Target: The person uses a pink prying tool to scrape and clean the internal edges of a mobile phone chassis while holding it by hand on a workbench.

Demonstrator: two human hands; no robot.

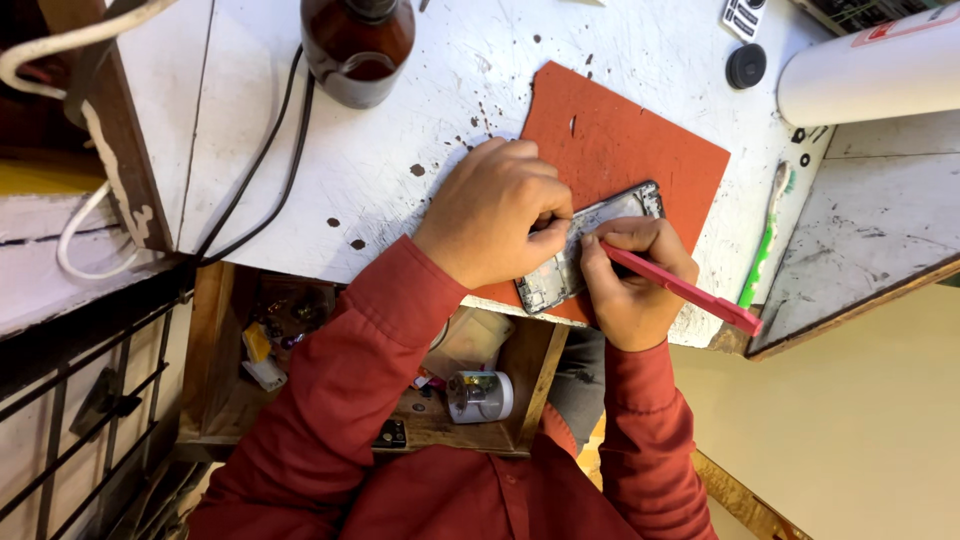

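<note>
An opened phone body point(610, 225) with a dark frame and bare insides lies on an orange-red mat point(620, 140) at the near edge of a white worktable point(440, 110). My left hand point(495, 210) rests on its left half, fingers curled over it and pinning it down. My right hand point(635, 275) grips a flat pink pry tool point(690, 292) like a pen, its tip touching the phone's inside near the middle. Both sleeves are red.
A brown glass bottle point(357, 45) stands at the table's far side beside black cables point(265, 150). A green toothbrush point(765, 245), a black round cap point(746, 66) and a white cylinder point(870, 70) lie right. Below, an open wooden drawer point(440, 400) holds small parts.
</note>
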